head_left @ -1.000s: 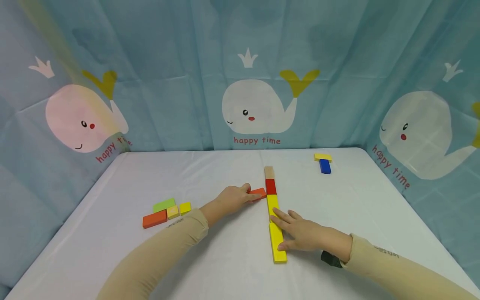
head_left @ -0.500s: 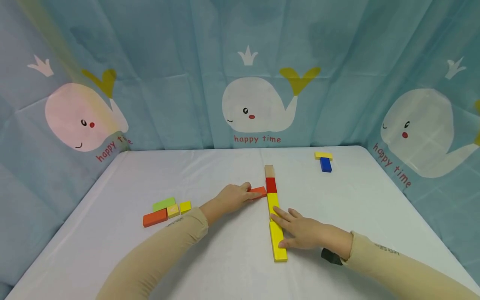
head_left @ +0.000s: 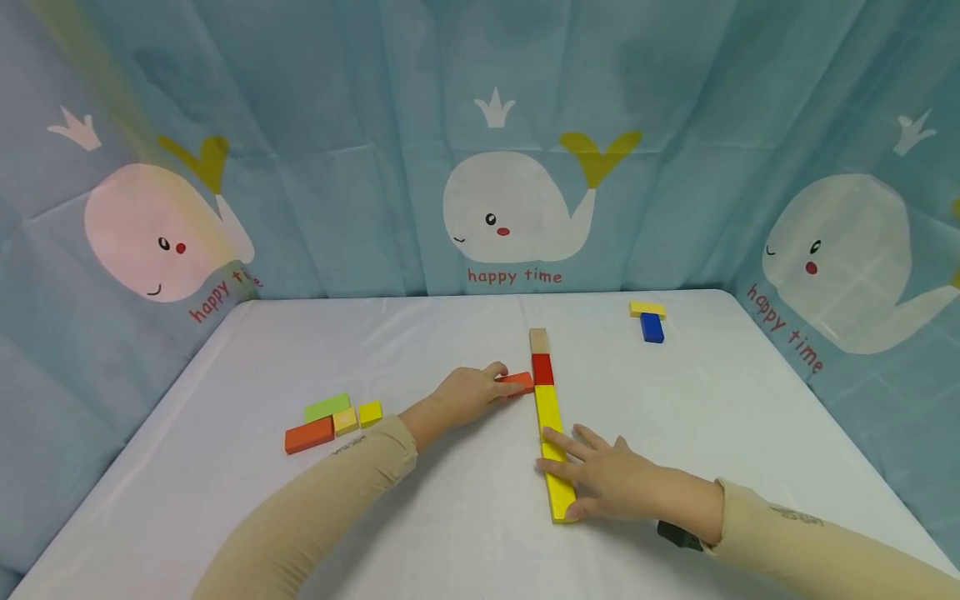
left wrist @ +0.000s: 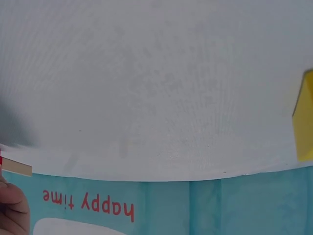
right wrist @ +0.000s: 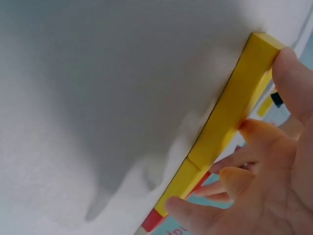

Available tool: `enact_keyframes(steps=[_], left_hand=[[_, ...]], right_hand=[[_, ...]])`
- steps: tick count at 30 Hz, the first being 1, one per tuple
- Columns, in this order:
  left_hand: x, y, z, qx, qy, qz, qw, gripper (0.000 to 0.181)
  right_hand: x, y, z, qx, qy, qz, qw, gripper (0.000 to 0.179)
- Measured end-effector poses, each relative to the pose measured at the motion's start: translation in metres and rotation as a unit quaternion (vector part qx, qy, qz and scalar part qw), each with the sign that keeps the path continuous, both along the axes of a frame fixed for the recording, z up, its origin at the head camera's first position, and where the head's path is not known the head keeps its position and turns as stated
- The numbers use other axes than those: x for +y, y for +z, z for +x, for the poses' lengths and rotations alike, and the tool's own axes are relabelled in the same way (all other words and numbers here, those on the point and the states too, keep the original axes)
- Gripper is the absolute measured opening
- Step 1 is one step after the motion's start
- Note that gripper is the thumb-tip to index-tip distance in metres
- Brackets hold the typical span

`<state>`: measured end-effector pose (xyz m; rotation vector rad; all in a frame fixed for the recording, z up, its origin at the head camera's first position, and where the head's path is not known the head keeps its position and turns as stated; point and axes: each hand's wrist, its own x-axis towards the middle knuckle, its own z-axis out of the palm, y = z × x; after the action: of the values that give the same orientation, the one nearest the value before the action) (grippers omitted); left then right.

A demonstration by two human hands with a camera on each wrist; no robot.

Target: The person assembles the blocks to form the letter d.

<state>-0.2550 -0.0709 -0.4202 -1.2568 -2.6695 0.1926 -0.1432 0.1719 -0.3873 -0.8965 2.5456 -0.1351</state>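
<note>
The table [head_left: 420,517] wears a plain white cloth. Around it hangs a pale teal curtain [head_left: 360,125] patterned with white whales, each with a mustard-yellow tail, a white crown, a red cheek dot and red "happy time" lettering. Near the centre runs a line of blocks: a long yellow block [head_left: 557,487] nearest, a shorter yellow block [head_left: 547,407], a red block [head_left: 542,369], then a natural-wood block [head_left: 537,340] at the far end. An orange-red block [head_left: 517,383] lies at 9 o'clock from the red one. At 9 o'clock on the table sit a light green block [head_left: 327,407], an orange block [head_left: 309,435], a pale yellow cube [head_left: 346,422] and a bright yellow cube [head_left: 370,413]. At 1 o'clock lie a yellow bar [head_left: 647,309] and a blue block [head_left: 652,328]. Both sleeves [head_left: 315,508] are beige
</note>
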Motion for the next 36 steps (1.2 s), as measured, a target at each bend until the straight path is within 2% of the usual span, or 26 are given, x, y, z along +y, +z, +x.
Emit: enact_keyframes(steps=[9,14,24,30,36], left_hand=[[0.0,0.0,0.001,-0.019,0.012,-0.001,0.9997,0.043],[0.001,-0.001,0.0,-0.018,0.014,-0.005,0.9997,0.043],[0.001,-0.001,-0.001,0.005,-0.008,-0.001,1.0,0.037],[0.001,0.001,-0.001,0.0,-0.011,0.003,0.9999,0.036],[0.003,0.004,-0.007,-0.007,-0.008,0.017,0.9998,0.034]], right_hand=[[0.004,0.0,-0.005,-0.029,0.004,-0.013,0.9995,0.07],[0.008,-0.003,-0.006,-0.045,0.005,-0.036,0.9983,0.072],[0.011,-0.007,-0.005,-0.04,0.013,-0.041,0.9982,0.071],[0.011,-0.006,-0.005,-0.042,0.011,-0.045,0.998,0.076],[0.012,-0.006,-0.005,-0.041,-0.002,-0.049,0.9979,0.08]])
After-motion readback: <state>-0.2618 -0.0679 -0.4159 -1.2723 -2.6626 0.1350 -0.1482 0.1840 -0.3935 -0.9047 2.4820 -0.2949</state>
